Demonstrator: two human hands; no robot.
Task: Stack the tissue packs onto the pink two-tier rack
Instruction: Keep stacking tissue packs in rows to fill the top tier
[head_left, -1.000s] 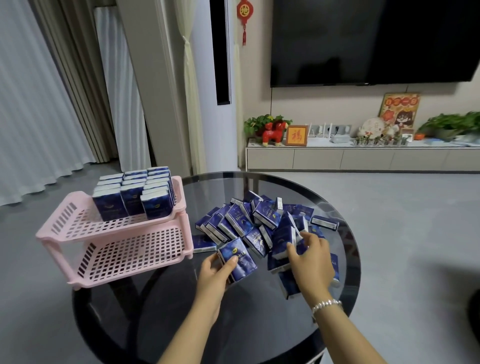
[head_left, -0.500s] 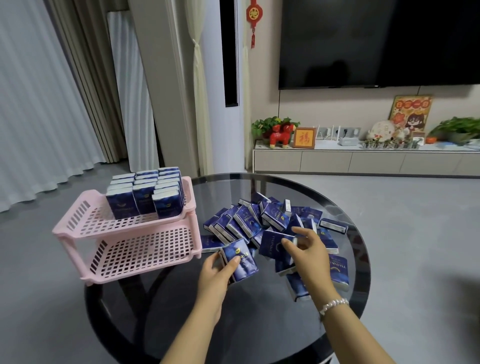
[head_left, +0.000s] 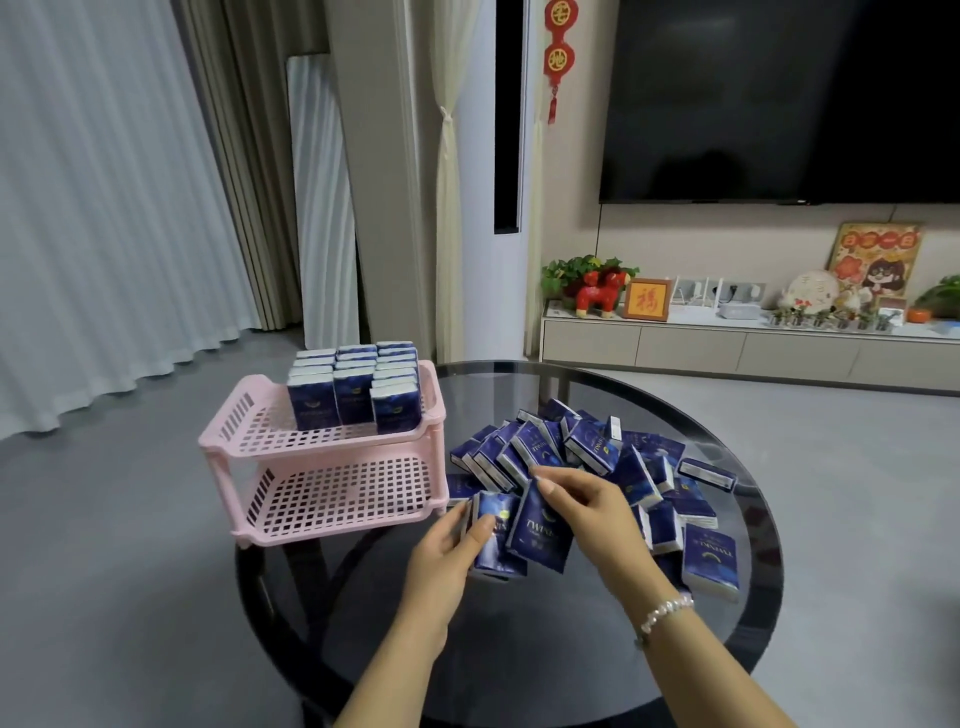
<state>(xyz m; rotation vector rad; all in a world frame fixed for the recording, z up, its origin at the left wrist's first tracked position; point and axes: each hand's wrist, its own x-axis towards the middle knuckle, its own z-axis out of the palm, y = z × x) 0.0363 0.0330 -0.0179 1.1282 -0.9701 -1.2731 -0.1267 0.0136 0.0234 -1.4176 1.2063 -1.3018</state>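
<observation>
Since a moment ago the right hand (head_left: 587, 506) has lifted a pack (head_left: 540, 525) from the pile (head_left: 597, 457) toward the left hand's (head_left: 441, 558) pinched pack (head_left: 493, 540). Square both before moving to the rack (head_left: 332, 457), half-filled on top.

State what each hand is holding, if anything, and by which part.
The left hand grips a tissue pack by its left edge. The right hand pinches a second tissue pack at its top end.
</observation>
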